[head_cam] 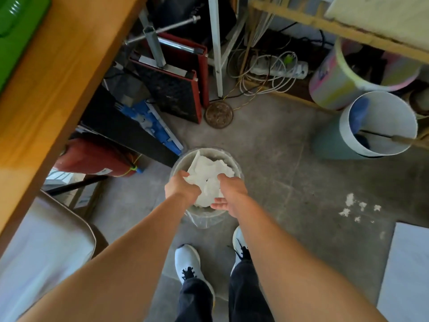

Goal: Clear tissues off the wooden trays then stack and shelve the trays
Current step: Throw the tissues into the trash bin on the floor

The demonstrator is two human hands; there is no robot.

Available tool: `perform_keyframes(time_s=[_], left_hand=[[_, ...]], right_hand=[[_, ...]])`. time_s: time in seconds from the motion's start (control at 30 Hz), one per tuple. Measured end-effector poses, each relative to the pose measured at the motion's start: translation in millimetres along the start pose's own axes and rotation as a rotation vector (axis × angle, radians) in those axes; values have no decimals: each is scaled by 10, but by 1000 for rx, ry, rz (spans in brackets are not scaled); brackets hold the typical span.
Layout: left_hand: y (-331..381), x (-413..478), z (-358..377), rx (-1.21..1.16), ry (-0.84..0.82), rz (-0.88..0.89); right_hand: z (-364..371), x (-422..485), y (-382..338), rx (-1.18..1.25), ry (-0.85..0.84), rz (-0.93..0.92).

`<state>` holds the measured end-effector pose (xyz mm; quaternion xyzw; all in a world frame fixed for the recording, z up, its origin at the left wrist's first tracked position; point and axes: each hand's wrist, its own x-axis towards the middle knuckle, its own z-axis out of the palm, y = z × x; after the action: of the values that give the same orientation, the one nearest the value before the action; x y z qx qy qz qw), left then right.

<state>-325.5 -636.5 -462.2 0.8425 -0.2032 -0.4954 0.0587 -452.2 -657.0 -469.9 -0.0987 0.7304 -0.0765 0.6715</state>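
A bundle of crumpled white tissues (209, 175) sits at the mouth of a small round bin (183, 159) lined with clear plastic, on the concrete floor in front of my feet. My left hand (182, 188) grips the bundle's left side. My right hand (231, 194) presses against its right side, fingers curled under it. Both hands are over the bin's opening. No wooden tray is in view.
A wooden table edge (58, 73) runs along the left, with a chair seat (41, 247) below it. Red panels (178, 94), a fire extinguisher (92, 159), cables (267, 70) and two buckets (380, 126) crowd the floor. A white board (404, 273) lies at right.
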Motion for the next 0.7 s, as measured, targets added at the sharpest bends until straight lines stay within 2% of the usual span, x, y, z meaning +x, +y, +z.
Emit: perform_keyframes(time_s=[0.13,0.37,0.5,0.57,0.7], left_hand=[[33,114,-18,62,-23,10],[5,-61,-197,123,-10,65],[82,-578,-446,121,-28,103],[175,-1134,-780,115,-2,154],[327,-1836,-988,165,15,213]], right_hand=[[31,67,-4,-32,15,-12],[-43,-136,-58,-531,128,-278],[-92,-720,-203,-664,136,-412],[-160,-1343,-307,-768,159,-479],[-289,-2011,-380,-859,212,-560]])
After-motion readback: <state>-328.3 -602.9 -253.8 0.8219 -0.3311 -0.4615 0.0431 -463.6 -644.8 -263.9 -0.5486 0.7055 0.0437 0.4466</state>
